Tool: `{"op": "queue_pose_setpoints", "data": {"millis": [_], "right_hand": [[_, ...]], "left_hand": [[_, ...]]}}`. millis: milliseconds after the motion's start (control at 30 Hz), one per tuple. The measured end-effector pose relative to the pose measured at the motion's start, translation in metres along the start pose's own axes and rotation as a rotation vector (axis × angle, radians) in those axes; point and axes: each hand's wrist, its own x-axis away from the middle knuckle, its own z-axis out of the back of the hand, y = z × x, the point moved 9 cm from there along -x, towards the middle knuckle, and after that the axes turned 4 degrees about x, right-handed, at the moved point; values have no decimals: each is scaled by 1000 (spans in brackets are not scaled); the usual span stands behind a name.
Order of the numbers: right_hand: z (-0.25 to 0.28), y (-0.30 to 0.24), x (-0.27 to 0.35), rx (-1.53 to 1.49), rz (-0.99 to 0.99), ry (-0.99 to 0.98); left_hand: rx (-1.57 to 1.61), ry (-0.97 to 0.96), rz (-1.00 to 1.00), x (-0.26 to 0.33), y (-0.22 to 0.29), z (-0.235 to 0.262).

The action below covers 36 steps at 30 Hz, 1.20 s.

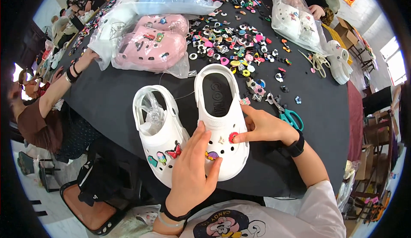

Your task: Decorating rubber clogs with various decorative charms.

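Black cloth covers the round counter (111, 92) where I sit, and other people sit around it too.

My landmark is the white clog with the dark insole (220, 118), right in front of me.

Far to the left of it, another person's arm (60, 88) rests on the counter's edge. Up and left of my clog lie pink clogs in a clear bag (152, 45), with a blue clog in a bag (171, 0) behind them.

Just left of my clog, touching it, stands a second white clog (158, 135). It has clear plastic stuffing inside and a butterfly charm (174, 151) on its toe.

My left hand (192, 169) lies flat on the toe of my clog. The fingers are spread open and press down on the clog to steady it, with nothing clutched in them. A purple and yellow charm (211, 155) sits on the toe by my fingertips.

My right hand (263, 129) is on the right side of my clog. It is curled loosely, with the pointing finger pushing on a small red charm (233, 137) in the clog's top.

Behind my clog, a big pile of colourful little charms (237, 41) is spread out. Just right of my right hand lie green-handled scissors (289, 117). Far right and back, white clogs in a bag (295, 22) sit by another person's hand.
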Motion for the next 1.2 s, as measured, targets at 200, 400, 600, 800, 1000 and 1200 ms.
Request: {"op": "queue_pose_setpoints", "data": {"millis": [200,400,600,800,1000,1200], "right_hand": [[-1,3,-5,-188,150,97],[-1,-4,0,-222,202,150],[1,-9,-2,-174,170,79],[4,-10,-3,-166,185,59],[1,-9,2,-166,206,46],[3,-18,5,-85,223,69]], "left_hand": [[-14,-10,17,-1,3,0],[-27,9,-1,0,6,-6],[-94,-40,19,2,18,0],[-453,-105,-163,-52,48,33],[-280,-541,-16,-100,-9,-29],[-31,-463,-104,-99,-24,-34]]}}
